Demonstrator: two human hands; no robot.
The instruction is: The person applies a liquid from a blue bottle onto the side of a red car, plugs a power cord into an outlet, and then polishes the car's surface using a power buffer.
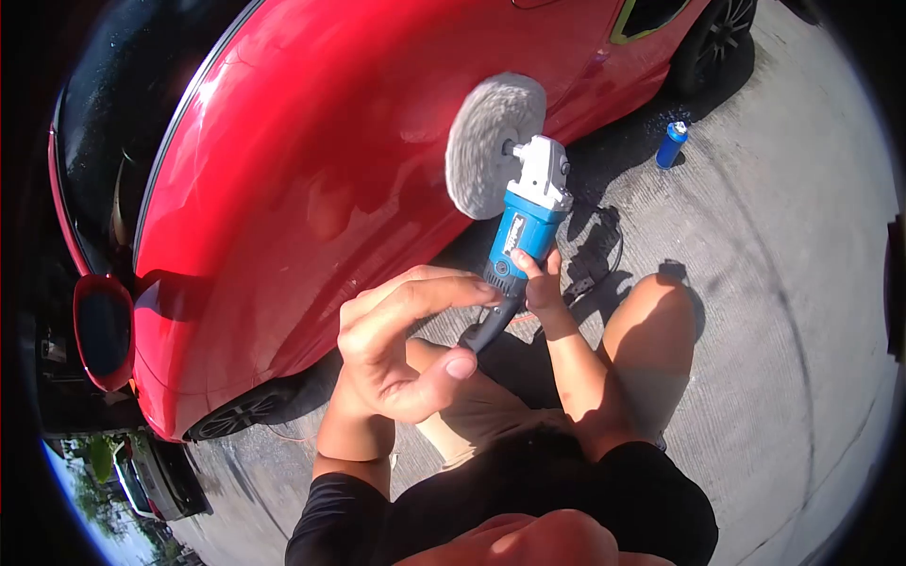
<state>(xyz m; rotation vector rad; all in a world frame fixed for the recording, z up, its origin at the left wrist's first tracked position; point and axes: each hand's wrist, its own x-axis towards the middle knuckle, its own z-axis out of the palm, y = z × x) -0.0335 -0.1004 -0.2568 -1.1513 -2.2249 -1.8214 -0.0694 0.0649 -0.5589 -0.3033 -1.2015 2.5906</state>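
Observation:
A blue and white power polisher (528, 212) carries a round white wool pad (491, 141), held against the red car's side panel (311, 170). My right hand (543, 283) grips the polisher's blue body from below. Raised nearer the camera, my left hand (406, 340) has its fingers curled and thumb apart. Its fingertips reach the polisher's blue body and its thumb is by the dark rear handle (483, 330), without a clear grip. My bare knees show below the tool.
The red car fills the upper left, with its side mirror (104, 330), a front wheel (241, 415) and a rear wheel (717, 38). On the concrete lie a blue bottle (672, 143) and a black cable with a plug block (595, 255).

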